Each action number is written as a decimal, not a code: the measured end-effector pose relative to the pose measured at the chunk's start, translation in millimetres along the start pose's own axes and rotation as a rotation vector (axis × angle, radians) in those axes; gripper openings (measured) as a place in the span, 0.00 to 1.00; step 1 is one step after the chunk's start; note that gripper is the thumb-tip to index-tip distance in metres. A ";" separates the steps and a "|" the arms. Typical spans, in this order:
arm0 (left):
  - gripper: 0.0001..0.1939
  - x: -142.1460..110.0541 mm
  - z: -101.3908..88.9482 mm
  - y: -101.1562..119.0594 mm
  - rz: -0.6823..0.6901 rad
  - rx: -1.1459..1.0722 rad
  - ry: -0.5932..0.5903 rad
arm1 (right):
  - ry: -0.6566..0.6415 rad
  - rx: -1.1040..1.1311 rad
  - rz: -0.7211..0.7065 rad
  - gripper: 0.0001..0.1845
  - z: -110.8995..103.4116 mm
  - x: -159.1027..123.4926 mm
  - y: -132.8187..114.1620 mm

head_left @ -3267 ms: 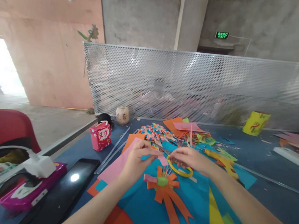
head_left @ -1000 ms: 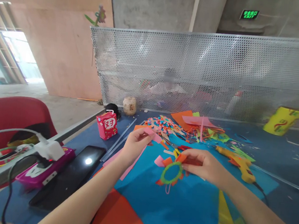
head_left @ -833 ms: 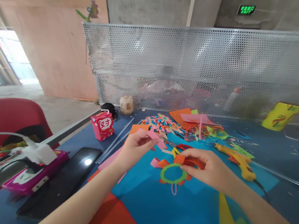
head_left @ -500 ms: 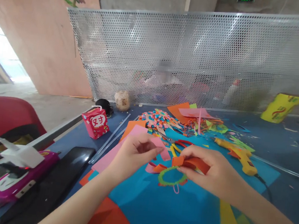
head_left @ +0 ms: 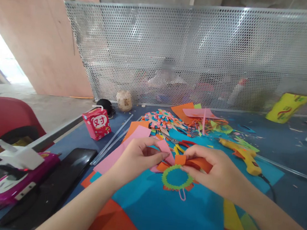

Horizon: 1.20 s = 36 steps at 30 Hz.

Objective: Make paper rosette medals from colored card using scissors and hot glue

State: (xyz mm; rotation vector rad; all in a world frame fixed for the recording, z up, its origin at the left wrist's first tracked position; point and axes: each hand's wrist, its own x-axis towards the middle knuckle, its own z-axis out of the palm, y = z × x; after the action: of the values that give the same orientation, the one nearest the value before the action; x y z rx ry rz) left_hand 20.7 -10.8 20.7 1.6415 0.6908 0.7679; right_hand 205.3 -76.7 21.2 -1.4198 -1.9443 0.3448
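Observation:
My left hand (head_left: 140, 157) pinches a pink paper strip (head_left: 166, 148) between thumb and fingertips. My right hand (head_left: 210, 168) is closed on a paper rosette (head_left: 165, 180), whose green scalloped ring faces me. Orange loops and tails stick out around that ring, and a small pink wire loop (head_left: 182, 195) hangs below it. The strip's end lies close to the rosette's left edge; whether they touch is hidden by my fingers. Behind my hands lie red-handled scissors (head_left: 185, 144) and a yellow-handled tool (head_left: 177, 149). A blue sheet (head_left: 170, 219) spreads beneath.
A yellow glue gun (head_left: 243, 157) lies on the right with its cord. Finished rosettes (head_left: 162, 119) and paper scraps (head_left: 212, 125) are piled behind. On the left are clear glue sticks (head_left: 112, 143), a red drink carton (head_left: 97, 123), a black phone (head_left: 53, 181) and a purple power strip (head_left: 17, 181).
The rosette, earlier lying on the blue sheet, is now held up in my right hand and turned over. My left hand has brought the pink strip rightward, close to it. The view has tilted down.

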 end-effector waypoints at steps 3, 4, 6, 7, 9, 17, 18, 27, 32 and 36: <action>0.05 0.2 -0.2 -0.8 -0.010 -0.009 0.001 | 0.000 -0.001 0.000 0.02 -0.3 -0.2 -0.7; 0.05 0.0 -0.5 -0.6 -0.011 -0.014 -0.002 | 0.001 -0.002 -0.001 0.02 -0.3 -0.3 -0.7; 0.05 -0.4 -1.3 0.4 -0.012 -0.026 -0.011 | -0.001 -0.004 0.001 0.03 -0.3 -0.4 -0.5; 0.05 -0.6 -1.6 1.1 -0.013 -0.033 -0.016 | -0.001 -0.004 0.004 0.03 -0.3 -0.5 -0.4; 0.06 -0.9 -1.8 2.8 -0.015 -0.044 -0.021 | -0.004 -0.002 0.010 0.03 -0.1 -0.6 -0.2; 0.08 -1.4 -0.4 6.5 -0.033 -0.047 -0.017 | 0.006 -0.017 -0.008 0.03 -0.3 -0.9 0.3; 0.08 -1.7 -0.2 7.0 -0.040 -0.045 -0.016 | 0.009 -0.019 -0.014 0.03 -0.2 -1.0 0.4; 0.14 -0.8 -2.4 8.2 -0.003 -0.156 0.102 | 0.243 -0.284 -0.382 0.05 -1.3 -4.5 4.6; 0.21 5.4 -8.5 3.7 -0.017 -0.314 0.255 | 0.404 -0.660 -0.953 0.07 -10.4 -12.1 -1.9; 0.19 0.4 -2.0 3.2 -0.230 -0.363 0.035 | 0.430 -0.763 -1.042 0.06 -9.8 -17.3 -7.5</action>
State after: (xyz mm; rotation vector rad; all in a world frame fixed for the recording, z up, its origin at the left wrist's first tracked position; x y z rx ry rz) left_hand 19.5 -9.9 24.1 1.1995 0.7049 0.7092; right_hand 209.1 -96.9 26.2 -0.5695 -2.1991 -1.1657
